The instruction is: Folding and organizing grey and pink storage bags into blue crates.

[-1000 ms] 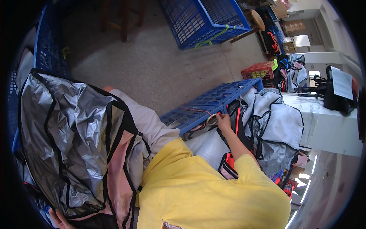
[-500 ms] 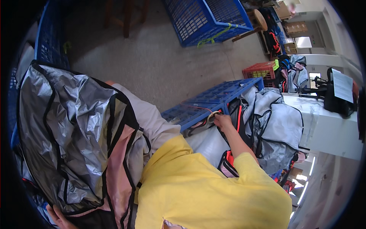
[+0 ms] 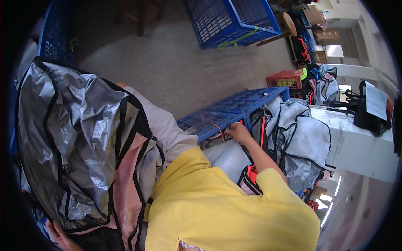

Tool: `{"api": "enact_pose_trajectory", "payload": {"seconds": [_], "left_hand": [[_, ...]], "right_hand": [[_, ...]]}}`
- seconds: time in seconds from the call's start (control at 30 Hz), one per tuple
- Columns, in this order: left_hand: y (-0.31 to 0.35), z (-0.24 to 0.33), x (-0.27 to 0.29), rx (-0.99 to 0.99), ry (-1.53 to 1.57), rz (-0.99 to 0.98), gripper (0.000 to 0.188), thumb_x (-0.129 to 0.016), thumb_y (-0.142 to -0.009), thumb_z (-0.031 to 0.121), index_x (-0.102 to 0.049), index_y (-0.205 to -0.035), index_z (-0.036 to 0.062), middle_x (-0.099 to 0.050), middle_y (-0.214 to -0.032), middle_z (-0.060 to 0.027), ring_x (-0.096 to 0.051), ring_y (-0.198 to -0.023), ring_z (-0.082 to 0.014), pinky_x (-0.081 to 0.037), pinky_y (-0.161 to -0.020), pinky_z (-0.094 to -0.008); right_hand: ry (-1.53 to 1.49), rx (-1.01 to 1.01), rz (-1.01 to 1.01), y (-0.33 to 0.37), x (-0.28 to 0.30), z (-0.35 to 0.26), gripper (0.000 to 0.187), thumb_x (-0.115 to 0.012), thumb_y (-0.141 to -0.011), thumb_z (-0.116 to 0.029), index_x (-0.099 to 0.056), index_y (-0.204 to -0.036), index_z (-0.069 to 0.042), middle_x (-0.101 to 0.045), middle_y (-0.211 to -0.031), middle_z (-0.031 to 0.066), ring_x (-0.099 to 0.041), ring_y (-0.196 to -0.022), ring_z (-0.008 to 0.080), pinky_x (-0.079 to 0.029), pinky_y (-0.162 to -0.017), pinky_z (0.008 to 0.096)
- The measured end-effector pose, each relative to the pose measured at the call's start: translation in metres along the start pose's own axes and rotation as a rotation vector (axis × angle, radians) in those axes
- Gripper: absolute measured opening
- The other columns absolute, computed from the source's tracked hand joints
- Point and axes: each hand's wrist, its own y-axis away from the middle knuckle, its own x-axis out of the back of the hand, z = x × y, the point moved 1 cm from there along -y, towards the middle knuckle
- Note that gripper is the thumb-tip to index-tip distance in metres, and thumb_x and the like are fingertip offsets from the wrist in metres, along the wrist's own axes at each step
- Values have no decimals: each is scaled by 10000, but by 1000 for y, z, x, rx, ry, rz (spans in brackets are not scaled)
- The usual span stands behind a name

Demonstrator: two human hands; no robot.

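Observation:
Across my lap on the left lies a large bag with a crinkled silver lining (image 3: 83,142), black binding and a pink panel (image 3: 127,184). Low on its near edge rests my left hand (image 3: 62,237), fingers stretched and slightly apart against the trim. My right hand (image 3: 239,133) reaches to the side of a blue crate (image 3: 226,112), its fingers pinched together. A small dark tip shows at the fingers, too small to name. An orange cord (image 3: 215,124) loops from the crate's edge down beside that hand.
Several silver-lined bags (image 3: 307,136) are heaped right of the crate, near a white table (image 3: 368,150). Ahead stands another blue crate (image 3: 234,25) beside a wooden stool (image 3: 289,24). A red crate (image 3: 287,79) sits farther right; a tall blue crate (image 3: 54,37) is at far left.
My right hand has shifted slightly left along the crate's side and turned; the pale ring-shaped thing at its fingers no longer shows. The orange cord now hangs in a longer loop. My left hand stays put.

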Motion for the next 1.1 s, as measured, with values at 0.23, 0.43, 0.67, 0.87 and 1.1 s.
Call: {"api": "enact_pose_trajectory", "payload": {"seconds": [0.23,0.43,0.67,0.87,1.1], "left_hand": [[3,-7,-3,41,-60,-16,424,-701,-1029,351,-693,-1219,-28,-712,-1166,-237,-645,-1052,-384,-502,-970,-437],[-8,-52,-40,14,80,-80,472,-702,-1027,353,-667,-1239,-67,-688,-1241,-275,-650,-1077,-400,-501,-971,-442],[11,-78,19,97,306,17,396,-577,-1094,157,-564,-1430,-52,-610,-1397,-122,-536,-1313,-216,-386,-1151,-344],[-19,26,-29,60,451,-102,150,-729,-952,108,-634,-1009,8,-575,-818,-32,-544,-789,-125,-461,-738,-291],[9,22,2,29,459,29,167,-770,-935,136,-656,-947,15,-585,-747,-20,-505,-723,-91,-441,-672,-282]], "right_hand": [[47,51,165,-14,-33,32,291,-835,-879,-273,-765,-969,-5,-760,-896,163,-741,-863,296,-550,-788,434],[221,26,101,8,29,32,295,-823,-873,-244,-775,-1018,8,-773,-993,218,-761,-954,365,-581,-864,429],[-127,450,513,13,47,-124,265,-672,-1025,-256,-728,-1154,-32,-764,-1041,210,-760,-970,359,-581,-844,416],[-729,759,377,46,52,-294,279,-686,-1046,-179,-678,-1259,0,-758,-1052,133,-721,-963,179,-565,-865,317],[-298,1274,76,148,34,-482,659,-811,-941,-344,-548,-1427,15,-689,-1279,259,-665,-1207,394,-515,-1037,451]]}}
